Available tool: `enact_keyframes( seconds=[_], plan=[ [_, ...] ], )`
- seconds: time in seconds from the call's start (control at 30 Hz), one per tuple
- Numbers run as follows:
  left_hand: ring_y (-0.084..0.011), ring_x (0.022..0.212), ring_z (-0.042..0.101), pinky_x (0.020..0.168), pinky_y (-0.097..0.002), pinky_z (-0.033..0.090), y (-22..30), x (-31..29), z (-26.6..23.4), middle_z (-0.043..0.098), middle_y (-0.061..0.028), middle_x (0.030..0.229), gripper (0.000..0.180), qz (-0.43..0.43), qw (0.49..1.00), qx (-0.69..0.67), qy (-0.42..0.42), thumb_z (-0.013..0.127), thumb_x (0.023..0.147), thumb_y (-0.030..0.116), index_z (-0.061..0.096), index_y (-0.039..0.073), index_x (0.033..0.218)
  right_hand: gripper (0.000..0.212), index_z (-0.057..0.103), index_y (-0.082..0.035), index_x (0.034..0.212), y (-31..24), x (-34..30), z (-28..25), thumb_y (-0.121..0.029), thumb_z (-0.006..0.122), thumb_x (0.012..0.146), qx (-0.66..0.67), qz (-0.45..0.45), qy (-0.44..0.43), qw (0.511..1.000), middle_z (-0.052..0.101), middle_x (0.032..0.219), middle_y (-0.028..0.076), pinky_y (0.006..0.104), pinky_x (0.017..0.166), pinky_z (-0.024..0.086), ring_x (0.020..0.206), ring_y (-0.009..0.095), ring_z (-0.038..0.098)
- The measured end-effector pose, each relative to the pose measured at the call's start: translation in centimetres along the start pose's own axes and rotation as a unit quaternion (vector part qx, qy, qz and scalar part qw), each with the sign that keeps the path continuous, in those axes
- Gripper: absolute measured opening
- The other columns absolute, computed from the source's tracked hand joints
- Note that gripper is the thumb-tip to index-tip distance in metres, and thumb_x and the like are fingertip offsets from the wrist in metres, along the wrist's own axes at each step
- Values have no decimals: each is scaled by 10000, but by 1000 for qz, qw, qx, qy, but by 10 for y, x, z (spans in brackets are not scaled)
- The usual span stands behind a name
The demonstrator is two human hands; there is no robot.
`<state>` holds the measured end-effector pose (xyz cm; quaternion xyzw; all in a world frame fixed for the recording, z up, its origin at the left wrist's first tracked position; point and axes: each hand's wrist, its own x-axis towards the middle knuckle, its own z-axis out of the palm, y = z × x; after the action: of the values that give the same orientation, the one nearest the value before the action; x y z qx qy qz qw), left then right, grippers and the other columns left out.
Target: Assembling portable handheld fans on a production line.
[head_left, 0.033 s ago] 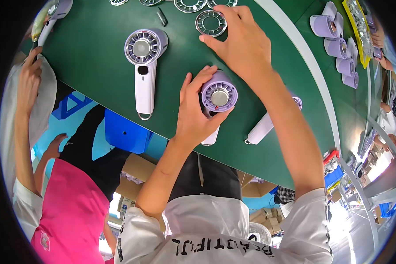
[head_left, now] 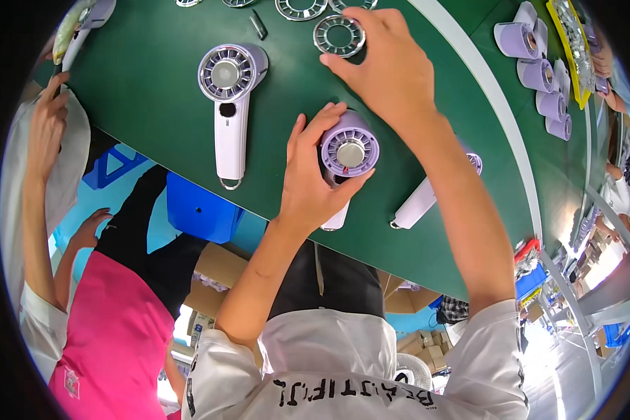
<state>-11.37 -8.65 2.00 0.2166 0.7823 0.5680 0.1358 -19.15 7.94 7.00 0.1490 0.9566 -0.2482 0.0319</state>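
My left hand (head_left: 310,175) is wrapped round the head of a pale purple handheld fan (head_left: 351,147), whose round face with its silver centre points up. A bit of red shows at the face's lower edge. Farther away, my right hand (head_left: 388,66) pinches a shiny chrome ring (head_left: 339,36) with spokes between thumb and fingers. Another fan (head_left: 227,77), white-handled with a chrome-rimmed head, lies to the left of my hands. Under my right forearm, partly hidden, lies a third fan (head_left: 420,203).
More chrome rings (head_left: 301,5) lie at the far edge of the green table (head_left: 161,91), near a small dark stick (head_left: 258,26). Several purple fans (head_left: 539,75) stand beside a yellow tray (head_left: 572,52) at the right. A co-worker's hand (head_left: 47,129) is at the left edge.
My right hand and the chrome ring have shifted very slightly to the right. My left hand and its fan look nearly the same.
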Motion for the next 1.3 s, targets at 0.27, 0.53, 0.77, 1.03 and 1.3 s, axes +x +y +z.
enact_keyframes(
  seconds=[0.27, 0.53, 0.77, 1.03, 1.3],
  plan=[
    [-355, 1424, 460, 1236, -553, 131, 2, -9, 6, 494, -229, 1497, 825, -2, 1000, -8, 14, 859, 746, 79, 364, 54, 1406, 732, 532, -33, 1428, 30, -89, -15, -60, 864, 775, 332, 100, 54, 936, 593, 1248, 61, 249, 729, 504, 854, 92, 598],
    [-400, 1449, 412, 1235, -556, 126, -1, -14, -11, 491, -264, 1492, 617, 39, 978, -198, 61, 569, 927, 297, 441, -29, 1435, 719, 545, -56, 1380, 8, -165, 9, -41, 853, 730, 316, 92, 119, 937, 481, 1248, 103, 300, 768, 489, 988, 182, 549],
    [-377, 1386, 492, 1219, -554, 198, -4, -2, -1, 562, -265, 1416, 494, 15, 968, -241, 67, 496, 1006, 277, 525, -57, 1368, 731, 578, -62, 1340, -9, -161, 31, -91, 909, 689, 230, 70, 170, 956, 490, 1197, 105, 325, 771, 465, 996, 218, 524],
    [-368, 1321, 565, 1212, -545, 199, -13, 2, -8, 652, -215, 1323, 517, -11, 974, -222, 34, 459, 1010, 370, 600, -33, 1302, 704, 566, -63, 1378, -12, -160, 31, -36, 846, 732, 204, 48, 140, 968, 430, 1266, 127, 346, 806, 476, 985, 225, 539],
    [-367, 1318, 571, 1203, -527, 223, -14, 5, -10, 672, -185, 1303, 453, -10, 983, -181, 6, 453, 1011, 302, 627, -17, 1282, 665, 616, -69, 1340, -9, -156, 21, -43, 836, 712, 191, 47, 100, 975, 482, 1230, 122, 358, 839, 468, 1080, 262, 538]
  ],
)
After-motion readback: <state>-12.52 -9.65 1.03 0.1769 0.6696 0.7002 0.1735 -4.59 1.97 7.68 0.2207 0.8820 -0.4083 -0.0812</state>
